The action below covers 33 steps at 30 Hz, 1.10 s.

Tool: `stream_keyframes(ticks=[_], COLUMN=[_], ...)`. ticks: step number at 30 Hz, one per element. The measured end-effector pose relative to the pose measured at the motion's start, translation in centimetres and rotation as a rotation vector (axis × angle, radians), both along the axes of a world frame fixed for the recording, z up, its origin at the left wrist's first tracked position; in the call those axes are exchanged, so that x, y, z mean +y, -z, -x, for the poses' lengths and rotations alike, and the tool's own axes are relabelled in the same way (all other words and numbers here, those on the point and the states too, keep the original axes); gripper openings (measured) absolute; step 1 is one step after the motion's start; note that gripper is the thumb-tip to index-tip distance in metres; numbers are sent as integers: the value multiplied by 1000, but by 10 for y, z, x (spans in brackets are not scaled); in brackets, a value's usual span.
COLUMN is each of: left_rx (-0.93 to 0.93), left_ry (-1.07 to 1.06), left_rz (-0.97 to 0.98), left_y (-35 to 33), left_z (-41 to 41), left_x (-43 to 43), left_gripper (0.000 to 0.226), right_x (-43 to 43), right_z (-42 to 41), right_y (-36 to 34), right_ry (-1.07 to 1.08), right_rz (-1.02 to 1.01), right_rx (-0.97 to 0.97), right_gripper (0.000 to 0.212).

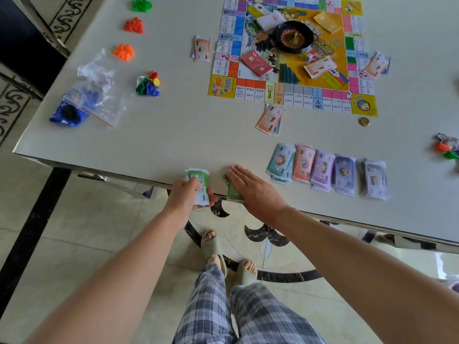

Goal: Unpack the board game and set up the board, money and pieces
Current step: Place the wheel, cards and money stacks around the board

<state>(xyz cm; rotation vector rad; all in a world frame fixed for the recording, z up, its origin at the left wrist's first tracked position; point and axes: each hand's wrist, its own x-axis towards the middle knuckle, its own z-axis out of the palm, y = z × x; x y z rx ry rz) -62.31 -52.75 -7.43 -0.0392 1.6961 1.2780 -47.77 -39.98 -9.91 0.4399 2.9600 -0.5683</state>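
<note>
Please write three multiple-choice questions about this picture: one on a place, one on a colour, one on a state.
1. Where does the roulette wheel stand?
A. in the middle of the board
B. among the plastic bags
C. on the floor
2. What colour are the notes in the left hand?
A. red
B. green
C. black
3. How is the right hand?
A. curled round the coin
B. lifting a bag
C. flat on a green stack
Answers: A, the wheel sits on the board's centre; B, the held notes are green; C, its fingers lie straight over the stack at the table edge.
</note>
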Motion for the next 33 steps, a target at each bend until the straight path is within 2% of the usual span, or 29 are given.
stream_keyframes(ticks=[4, 7, 9, 11, 14, 19, 22, 25, 28, 31, 33], left_rx=[-40, -98, -176, -270, -381, -284, -258, -193, -84, -33, -32], left_ry=[-27, -28, -52, -112, -110, -51, -24, 14, 100, 133, 156], left_rz=[-9, -62, -120, -171, -260, -150, -188, -236, -219, -214, -196], left_y=[-4, -12, -19, -26, -31, -33, -36, -40, -39, -39, -38], left_z=[-9, -15, -21, -25, -21, -5, 7, 22, 31, 37, 40], left_x=[1, 8, 18, 28, 40, 55, 68, 83, 94, 103, 110], left_gripper=[20, 20, 22, 27, 36, 25, 22, 23, 24, 25, 29], right_x=[0, -2, -5, -7, -1, 21, 33, 44, 59, 73, 81], right_z=[6, 14, 17, 17, 16, 25, 35, 52, 67, 77, 78], right_y=[-20, -37, -45, -45, -42, -50, -57, -61, -60, -62, -61], right_ry=[164, 261, 190, 105, 94, 93, 283, 618, 863, 929, 952], right_rz=[139, 191, 197, 154, 146, 253, 423, 688, 704, 842, 869], right_rx=[31, 156, 197, 146, 150, 182, 238, 312, 350, 214, 196], right_gripper=[56, 43, 48, 60, 50, 66, 68, 50, 37, 21, 21])
